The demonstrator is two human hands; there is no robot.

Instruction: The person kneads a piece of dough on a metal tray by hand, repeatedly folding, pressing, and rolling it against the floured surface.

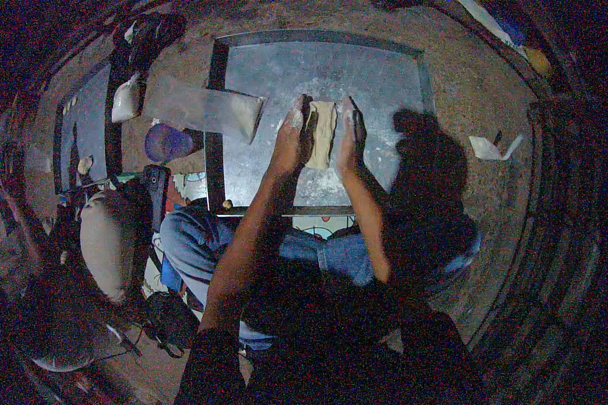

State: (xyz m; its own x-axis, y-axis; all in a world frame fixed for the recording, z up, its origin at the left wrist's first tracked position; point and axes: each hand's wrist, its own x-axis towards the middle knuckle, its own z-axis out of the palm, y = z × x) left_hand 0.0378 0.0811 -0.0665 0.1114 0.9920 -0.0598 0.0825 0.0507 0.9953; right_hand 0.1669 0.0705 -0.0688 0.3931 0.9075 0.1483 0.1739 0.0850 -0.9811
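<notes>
A pale, elongated piece of dough (323,135) lies lengthwise on a grey metal tray (270,64) dusted with white powder. My left hand (294,133) stands on edge along the dough's left side, fingers stretched forward and whitened with powder. It is very close to the dough; contact is hard to make out. On the other side my right hand (349,135) is held the same way, palm inward, with a narrow gap to the dough. Neither hand is closed round it. A clear plastic bag of white powder (245,116) rests across the tray's left rim.
Left of the tray are a purple plastic container (165,143) and a small bag of white stuff (125,101). Another person sits at far left beside a second tray (91,125) with small dough pieces. A phone (155,185) lies near my left knee. White scraps (490,147) lie at right.
</notes>
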